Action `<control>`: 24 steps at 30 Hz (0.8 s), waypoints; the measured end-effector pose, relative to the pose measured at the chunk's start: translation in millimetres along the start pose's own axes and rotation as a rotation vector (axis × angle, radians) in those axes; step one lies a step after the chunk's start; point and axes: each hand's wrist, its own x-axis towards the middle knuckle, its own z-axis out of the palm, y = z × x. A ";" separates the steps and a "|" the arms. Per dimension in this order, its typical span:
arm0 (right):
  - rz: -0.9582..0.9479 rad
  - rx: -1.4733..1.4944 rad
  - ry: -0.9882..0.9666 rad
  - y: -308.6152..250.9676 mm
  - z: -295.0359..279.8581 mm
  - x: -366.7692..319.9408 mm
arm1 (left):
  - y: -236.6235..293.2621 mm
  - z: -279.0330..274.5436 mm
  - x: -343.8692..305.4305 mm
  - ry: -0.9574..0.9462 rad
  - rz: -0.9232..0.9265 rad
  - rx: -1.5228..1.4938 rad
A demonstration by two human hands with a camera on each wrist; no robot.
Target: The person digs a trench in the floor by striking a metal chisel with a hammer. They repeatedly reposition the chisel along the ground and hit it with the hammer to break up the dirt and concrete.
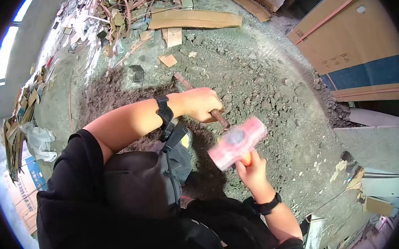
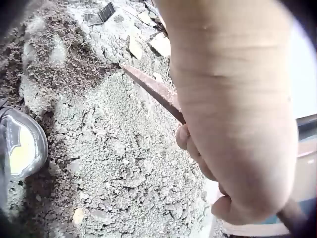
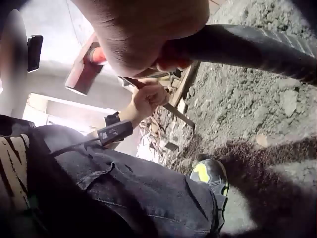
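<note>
My left hand (image 1: 202,104) grips a rusty brown steel chisel (image 1: 185,80) around its shaft, fingers wrapped round it. In the left wrist view the chisel (image 2: 152,88) slants past the hand, its tapered tip close over the crumbly ground. Held in my right hand (image 1: 253,171) is a sledgehammer (image 1: 238,142) with a worn red head and an orange part of the handle showing. The hammer head is near the chisel's butt end in the head view. From the right wrist, the black handle (image 3: 237,47) extends beyond the right hand, and the red head (image 3: 81,72) appears on the other side.
Broken grey rubble (image 1: 271,96) covers the ground around the hands. A shoe (image 3: 210,176) stands beside it. Cardboard strips (image 1: 194,19) and scrap lie at the far side; a large cardboard box (image 1: 348,40) stands at right, and flattened cardboard (image 1: 17,132) leans at left.
</note>
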 end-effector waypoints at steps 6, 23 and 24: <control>-0.072 -0.146 0.053 -29.2 -33.0 23.8 | -6.8 1.0 -0.5 0.038 0.032 -0.069; 0.070 0.217 0.159 -8.3 -15.0 25.8 | 2.4 -6.5 -1.1 0.027 -0.042 -0.015; 0.041 0.320 0.201 1.3 -4.7 26.0 | -1.6 -3.5 -2.3 0.048 -0.041 -0.049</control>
